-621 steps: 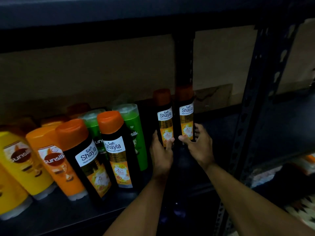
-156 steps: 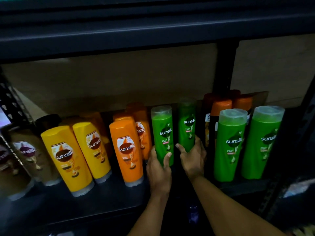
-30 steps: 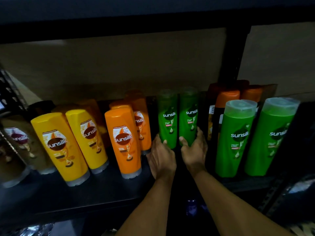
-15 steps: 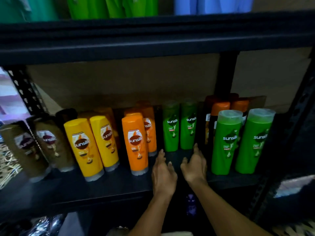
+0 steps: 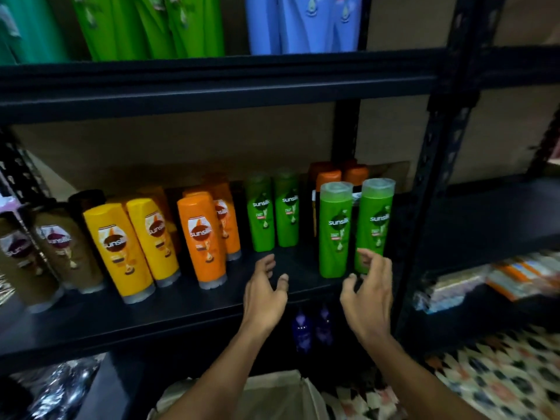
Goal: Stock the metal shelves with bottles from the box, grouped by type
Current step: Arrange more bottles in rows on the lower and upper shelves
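Observation:
On the black metal shelf (image 5: 188, 316) stand bottles in colour groups: brown (image 5: 65, 253) at the left, yellow (image 5: 121, 250), orange (image 5: 203, 237), two green ones at the back (image 5: 274, 210), and two taller green ones (image 5: 335, 228) at the front right. Dark bottles with orange caps (image 5: 328, 178) stand behind those. My left hand (image 5: 265, 291) hovers over the shelf's front with relaxed fingers, holding nothing. My right hand (image 5: 368, 286) is spread just in front of the right tall green bottle (image 5: 375, 225), empty too.
The shelf above holds green bottles (image 5: 151, 25) and blue ones (image 5: 303, 22). A black upright post (image 5: 436, 165) stands right of my right hand. Purple bottles (image 5: 312, 327) show on the shelf below. A beige bag (image 5: 278, 395) and a patterned rug (image 5: 500, 377) lie below.
Both hands have let go of the two back green bottles and drawn back toward the shelf's front. My right hand has swung right toward the tall green bottles. The view has tilted up.

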`<action>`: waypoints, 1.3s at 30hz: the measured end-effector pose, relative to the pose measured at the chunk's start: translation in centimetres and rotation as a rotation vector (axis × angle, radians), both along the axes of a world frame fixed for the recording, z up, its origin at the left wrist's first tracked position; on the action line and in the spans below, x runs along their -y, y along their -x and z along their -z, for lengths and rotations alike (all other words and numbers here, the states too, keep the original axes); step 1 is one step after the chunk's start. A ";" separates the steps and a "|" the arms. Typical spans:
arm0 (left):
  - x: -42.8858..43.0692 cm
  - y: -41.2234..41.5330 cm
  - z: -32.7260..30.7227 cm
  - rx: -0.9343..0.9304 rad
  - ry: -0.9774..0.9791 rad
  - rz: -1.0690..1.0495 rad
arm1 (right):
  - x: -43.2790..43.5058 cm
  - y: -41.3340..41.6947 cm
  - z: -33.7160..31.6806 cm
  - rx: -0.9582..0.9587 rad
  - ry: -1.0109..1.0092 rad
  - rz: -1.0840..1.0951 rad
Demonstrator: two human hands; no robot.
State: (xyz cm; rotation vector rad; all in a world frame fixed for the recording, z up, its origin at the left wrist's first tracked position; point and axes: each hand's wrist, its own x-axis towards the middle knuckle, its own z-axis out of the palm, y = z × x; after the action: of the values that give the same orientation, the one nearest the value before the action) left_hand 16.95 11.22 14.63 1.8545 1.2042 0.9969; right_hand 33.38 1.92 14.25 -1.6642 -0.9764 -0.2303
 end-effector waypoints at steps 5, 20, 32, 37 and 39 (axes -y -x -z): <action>0.5 -5.5 -0.8 0.049 -0.015 0.089 | 0.1 -3.5 0.8 -0.077 0.064 0.107; -2.7 -9.6 0.8 -0.011 -0.126 0.171 | -4.2 -7.1 1.4 -0.213 0.157 0.108; -4.8 2.1 1.0 0.055 -0.089 0.095 | -4.3 0.5 1.6 -0.158 0.217 -0.043; -5.4 3.2 1.8 0.102 -0.086 0.076 | -6.7 3.1 1.1 -0.169 0.277 -0.086; -5.9 3.2 2.0 0.113 -0.077 0.065 | -7.9 3.5 0.8 -0.187 0.274 -0.102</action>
State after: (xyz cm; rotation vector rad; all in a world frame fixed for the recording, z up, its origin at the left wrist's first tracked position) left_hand 13.80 17.09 12.58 1.8576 1.0458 1.1098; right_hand 29.85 9.80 13.42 -1.8396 -0.9791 0.1317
